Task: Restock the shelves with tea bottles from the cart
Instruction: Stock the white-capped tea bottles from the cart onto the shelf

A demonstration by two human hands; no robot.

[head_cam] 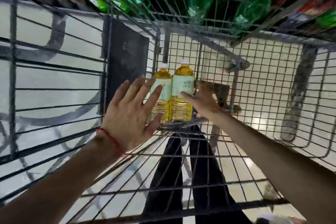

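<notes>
Two tea bottles [182, 73] are flanked in the cart [254, 71].
The left hand [127, 112] is spread, released, beside them; the right hand [203, 102] has its thumb laid on a label [182, 86], its grasp not discernible.

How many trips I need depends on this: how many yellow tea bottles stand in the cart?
2. The left bottle stands by the left hand; the right bottle stands against it, by the right hand. None seems hidden.

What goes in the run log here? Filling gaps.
left hand: open, at left yellow plastic tea bottle | right hand: thumb on right bottle, grip unclear
</notes>
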